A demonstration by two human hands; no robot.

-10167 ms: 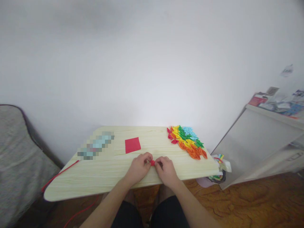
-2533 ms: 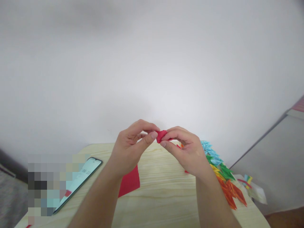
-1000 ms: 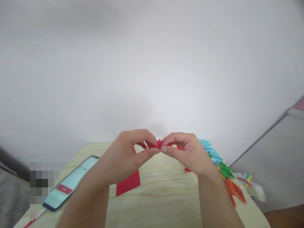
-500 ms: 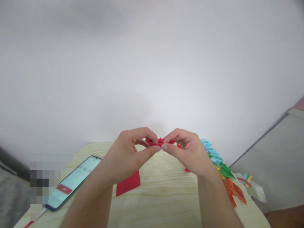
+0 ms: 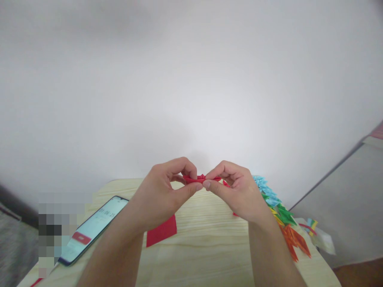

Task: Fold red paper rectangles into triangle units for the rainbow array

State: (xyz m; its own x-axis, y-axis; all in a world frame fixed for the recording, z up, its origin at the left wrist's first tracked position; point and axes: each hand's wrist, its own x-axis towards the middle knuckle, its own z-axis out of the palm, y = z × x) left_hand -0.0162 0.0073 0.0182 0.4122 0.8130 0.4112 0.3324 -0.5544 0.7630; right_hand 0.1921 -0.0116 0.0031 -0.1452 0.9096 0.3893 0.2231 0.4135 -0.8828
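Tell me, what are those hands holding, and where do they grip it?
A small folded red paper piece, pinched at its two ends: left hand on the left end, right hand on the right.

A pale wooden table [image 5: 209,255] stands against a plain white wall [image 5: 191,79]. On its left part lies a phone [image 5: 89,230] with its screen lit, set at a slant near the edge. A flat red paper square [image 5: 163,234] lies on the table right of the phone. Along the right side, a heap of folded paper pieces [image 5: 283,221] runs from light blue at the back through green and yellow to orange at the front. Past the table's right edge stands a grey cabinet [image 5: 353,199].
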